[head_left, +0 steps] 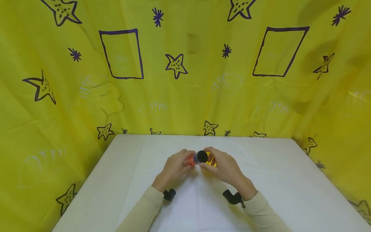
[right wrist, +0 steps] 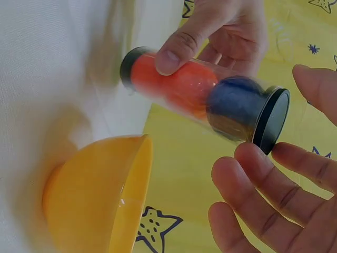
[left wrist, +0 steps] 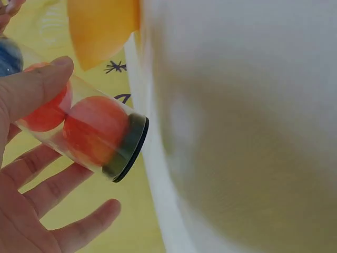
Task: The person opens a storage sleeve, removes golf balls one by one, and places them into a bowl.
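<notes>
A clear tube (right wrist: 179, 95) with two red-orange balls (left wrist: 97, 129) and a dark blue ball (right wrist: 234, 105) in a row is held up above the table, tilted. My left hand (head_left: 175, 164) grips it around the middle, thumb on the near side. Toward my right hand (head_left: 224, 164) points the tube's black end cap (right wrist: 273, 121); another dark cap (left wrist: 126, 150) closes the opposite end. The right hand's fingers are spread beside the cap, with fingertips at its lower edge and the thumb apart. Whether they touch it I cannot tell.
A yellow bowl (right wrist: 89, 192) stands on the white table (head_left: 116, 193), beyond the right hand and partly hidden by it in the head view. Behind the table hangs a yellow curtain (head_left: 197, 96) with drawn stars. Each wrist wears a black camera mount (head_left: 232, 196).
</notes>
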A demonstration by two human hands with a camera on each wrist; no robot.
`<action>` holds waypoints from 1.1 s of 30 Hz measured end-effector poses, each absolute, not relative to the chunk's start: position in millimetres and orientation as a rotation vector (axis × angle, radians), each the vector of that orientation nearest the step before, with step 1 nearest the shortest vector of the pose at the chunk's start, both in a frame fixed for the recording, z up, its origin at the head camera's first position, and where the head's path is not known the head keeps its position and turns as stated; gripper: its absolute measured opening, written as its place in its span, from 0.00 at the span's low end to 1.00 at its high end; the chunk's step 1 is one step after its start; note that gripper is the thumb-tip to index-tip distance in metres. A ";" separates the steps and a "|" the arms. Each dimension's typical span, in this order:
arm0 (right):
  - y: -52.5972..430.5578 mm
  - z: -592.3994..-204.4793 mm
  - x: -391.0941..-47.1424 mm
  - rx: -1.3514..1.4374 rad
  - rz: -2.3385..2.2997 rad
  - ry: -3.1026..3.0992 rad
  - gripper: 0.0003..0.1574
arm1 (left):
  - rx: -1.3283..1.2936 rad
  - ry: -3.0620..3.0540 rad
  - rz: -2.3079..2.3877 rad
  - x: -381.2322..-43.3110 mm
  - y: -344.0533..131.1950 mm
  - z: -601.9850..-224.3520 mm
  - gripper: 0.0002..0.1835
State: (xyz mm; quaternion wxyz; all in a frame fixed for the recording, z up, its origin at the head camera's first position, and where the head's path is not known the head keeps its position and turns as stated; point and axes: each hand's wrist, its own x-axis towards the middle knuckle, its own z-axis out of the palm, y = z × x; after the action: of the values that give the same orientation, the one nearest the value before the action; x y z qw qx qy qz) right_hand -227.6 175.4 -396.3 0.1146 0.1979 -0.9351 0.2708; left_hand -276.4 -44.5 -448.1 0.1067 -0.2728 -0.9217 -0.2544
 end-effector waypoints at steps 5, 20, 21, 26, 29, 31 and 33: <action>176.4 -396.7 -227.3 0.541 0.779 -2.730 0.31 | -0.819 -2.707 -0.691 -277.3 -45.9 -441.7 0.29; 175.7 -396.0 -229.4 0.466 0.832 -2.751 0.29 | -0.841 -2.693 -0.614 -272.6 -51.2 -425.6 0.27; 175.5 -396.1 -229.9 0.466 0.839 -2.749 0.28 | -0.846 -2.685 -0.607 -272.5 -51.5 -424.7 0.27; 175.8 -396.2 -230.8 0.476 0.919 -2.731 0.25 | -0.853 -2.649 -0.547 -271.4 -52.9 -420.3 0.27; 175.8 -396.4 -231.1 0.465 0.993 -2.737 0.24 | -0.854 -2.633 -0.528 -270.3 -53.7 -417.5 0.27; 175.9 -396.4 -231.4 0.457 1.034 -2.747 0.23 | -0.855 -2.632 -0.519 -269.3 -54.0 -415.8 0.27; 176.0 -396.6 -231.6 0.449 1.056 -2.764 0.22 | -0.857 -2.642 -0.495 -268.8 -54.3 -414.5 0.27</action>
State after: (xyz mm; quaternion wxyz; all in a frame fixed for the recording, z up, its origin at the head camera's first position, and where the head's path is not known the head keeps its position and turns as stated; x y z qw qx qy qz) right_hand -231.6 176.0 -396.6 0.0743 0.1496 -0.9210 0.3519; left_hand -268.8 -54.3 -414.5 0.1596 -0.3000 -0.9244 -0.1733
